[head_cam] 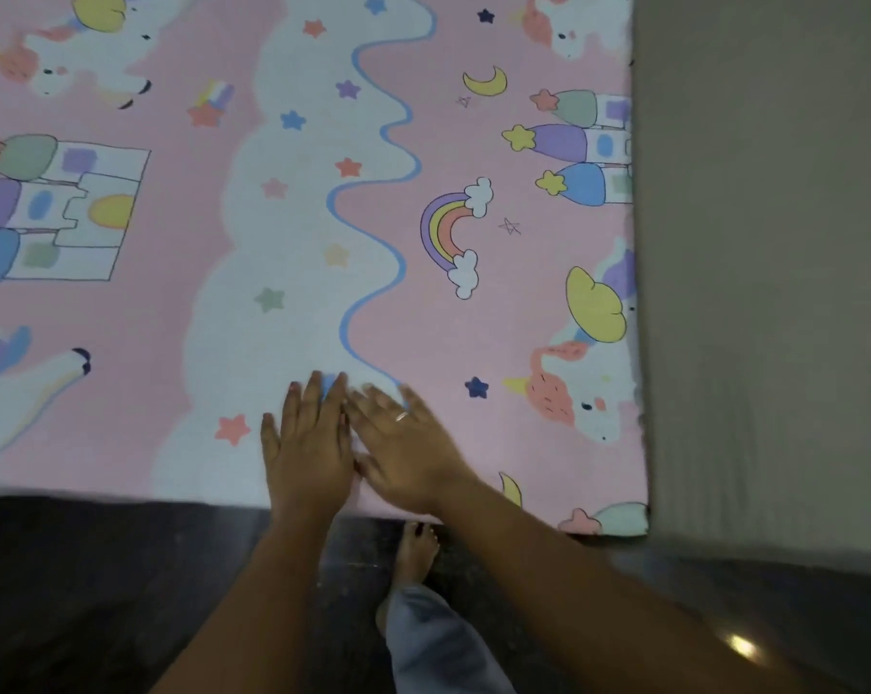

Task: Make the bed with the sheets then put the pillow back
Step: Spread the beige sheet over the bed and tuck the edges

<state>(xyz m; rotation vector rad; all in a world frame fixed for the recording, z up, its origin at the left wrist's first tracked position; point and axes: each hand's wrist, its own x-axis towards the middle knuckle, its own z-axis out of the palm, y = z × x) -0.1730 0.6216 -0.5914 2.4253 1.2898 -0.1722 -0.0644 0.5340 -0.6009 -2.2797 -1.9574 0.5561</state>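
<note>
Both hands (pixel 307 443) (pixel 408 448) flat on sheet (pixel 478 333)

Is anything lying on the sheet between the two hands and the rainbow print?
No. In the head view that stretch of sheet is bare between the left hand, the right hand and the rainbow.

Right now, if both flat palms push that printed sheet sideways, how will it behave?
Probably floppy: the sheet looks like thin cloth lying flat. It would likely slide and bunch ahead of the left hand and right hand, which only press it with straight fingers.
</note>
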